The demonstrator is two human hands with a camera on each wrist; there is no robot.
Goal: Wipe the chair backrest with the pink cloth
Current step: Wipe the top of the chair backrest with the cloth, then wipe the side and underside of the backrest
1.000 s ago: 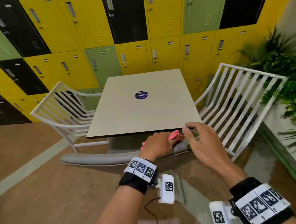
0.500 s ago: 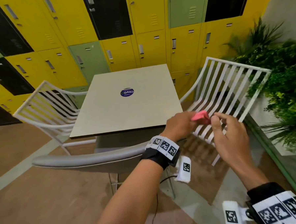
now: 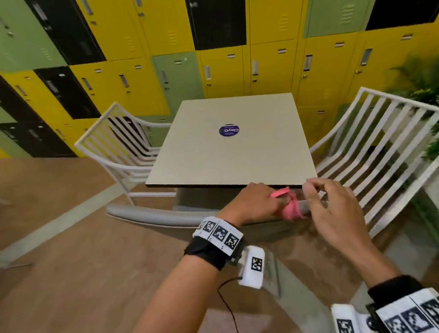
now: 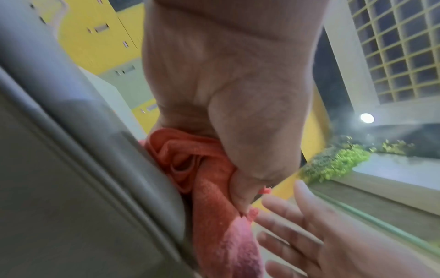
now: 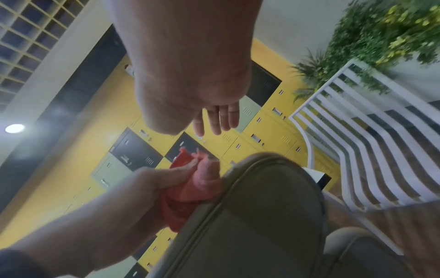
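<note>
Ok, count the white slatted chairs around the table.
2. One white slatted chair stands at the table's left side, the other at its right. The grey backrest in front belongs to a different chair; others may be out of view.

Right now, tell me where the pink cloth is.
In the head view the pink cloth is bunched in the left hand, pressed on the right end of the grey chair backrest, just below the table edge, beside the open right hand.
</note>
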